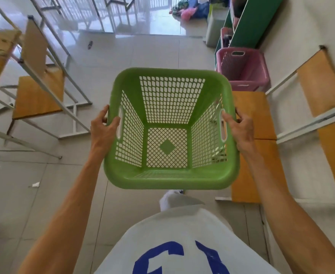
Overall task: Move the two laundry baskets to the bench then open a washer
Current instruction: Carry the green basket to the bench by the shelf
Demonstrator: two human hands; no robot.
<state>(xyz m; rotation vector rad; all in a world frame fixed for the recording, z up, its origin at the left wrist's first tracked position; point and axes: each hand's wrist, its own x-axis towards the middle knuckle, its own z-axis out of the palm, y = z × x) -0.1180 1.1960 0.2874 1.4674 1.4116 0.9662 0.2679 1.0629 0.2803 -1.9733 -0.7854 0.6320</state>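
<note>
green basket carried in both hands above the floor

both forearms reach forward from the bottom corners of the view, bare to the elbow, converging on the green basket (pixel 170 131). the left hand (pixel 103 128) clamps the basket's left rim beside the handle slot, thumb over the top edge and fingers curled under the outside. the right hand (pixel 239 129) mirrors it on the right rim, thumb lying along the inner edge next to the slot, fingers wrapped round the outside. both grips are closed tight on the rim.

the basket is held clear of the tiled floor (pixel 143 54) in front of the person's body, mouth up and tipped slightly toward the camera so the lattice bottom shows. it is nearly square; its two handle sides face left and right, and it holds nothing.

a pink basket (pixel 243 70) sits ahead to the right, on the far end of an orange bench (pixel 251 119) that runs along the right side, just beside the green basket. a wooden chair (pixel 38 95) stands to the left.

the white shirt (pixel 174 234) carries large blue marks at the bottom edge; they are cut off and cannot be read.
</note>
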